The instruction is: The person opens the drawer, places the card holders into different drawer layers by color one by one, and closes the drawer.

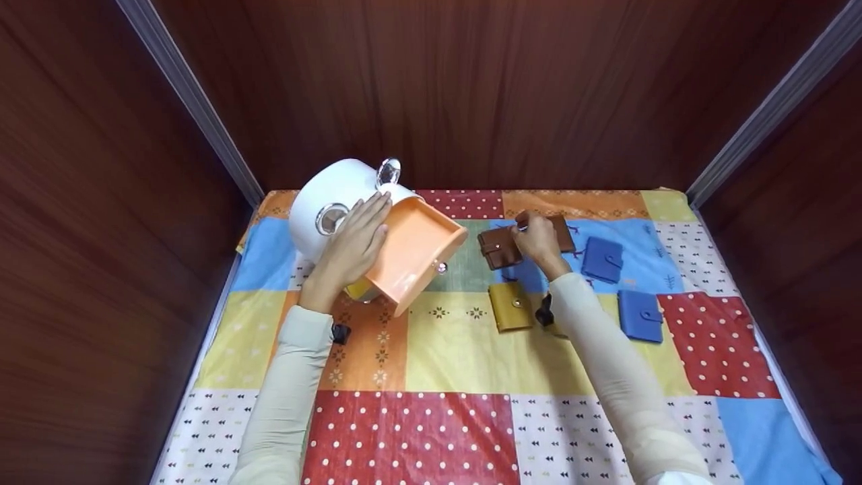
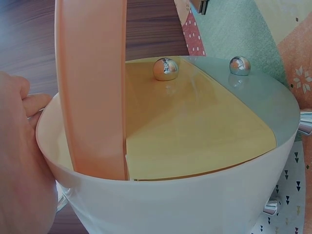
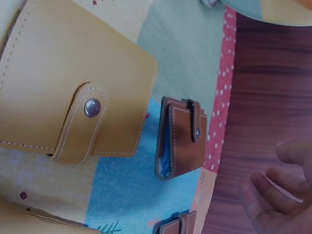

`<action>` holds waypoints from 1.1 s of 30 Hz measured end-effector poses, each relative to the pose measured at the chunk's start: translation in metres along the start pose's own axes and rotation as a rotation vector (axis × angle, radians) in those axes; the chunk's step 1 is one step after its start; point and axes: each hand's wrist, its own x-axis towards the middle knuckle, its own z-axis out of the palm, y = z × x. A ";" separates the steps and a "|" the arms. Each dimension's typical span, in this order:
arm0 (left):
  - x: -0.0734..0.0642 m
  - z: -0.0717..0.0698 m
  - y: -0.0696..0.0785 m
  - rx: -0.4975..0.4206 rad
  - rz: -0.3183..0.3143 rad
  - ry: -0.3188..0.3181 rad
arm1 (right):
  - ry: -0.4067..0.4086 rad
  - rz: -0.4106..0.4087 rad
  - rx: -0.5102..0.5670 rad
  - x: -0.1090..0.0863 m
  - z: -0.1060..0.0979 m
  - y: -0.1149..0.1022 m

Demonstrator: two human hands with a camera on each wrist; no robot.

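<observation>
My left hand (image 1: 357, 242) lies with straight fingers along the top of a white round drawer box (image 1: 310, 188). Its peach drawer (image 1: 421, 242) is pulled out beside the hand. The left wrist view shows a yellow drawer front (image 2: 195, 122) and a grey-green one (image 2: 258, 87), each flush and with a silver knob. My right hand (image 1: 539, 242) is over two brown snap wallets, partly covering the left one (image 1: 500, 248) and the right one (image 1: 563, 234). In the right wrist view its fingers (image 3: 265, 195) are loosely bent and apart, with nothing between them.
A mustard wallet (image 1: 510, 306) lies nearer me, with another one mostly hidden under my right forearm. Two blue wallets, one farther back (image 1: 601, 259) and one nearer (image 1: 640, 316), lie at the right. Dark wood panels (image 1: 458, 94) enclose the patchwork-covered table (image 1: 417, 431).
</observation>
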 end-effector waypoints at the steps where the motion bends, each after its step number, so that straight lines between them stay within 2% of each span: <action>1: 0.000 0.000 0.000 -0.001 0.003 0.003 | -0.002 0.002 -0.007 0.001 0.000 0.001; 11: 0.002 0.001 -0.002 -0.012 -0.012 -0.006 | -0.017 0.036 -0.040 0.011 -0.001 0.005; 25: 0.000 0.002 -0.001 -0.006 -0.004 0.003 | -0.047 0.103 -0.087 0.009 0.011 0.029; 33: 0.000 0.004 -0.002 -0.012 -0.003 0.014 | -0.073 0.119 -0.070 0.006 0.018 0.031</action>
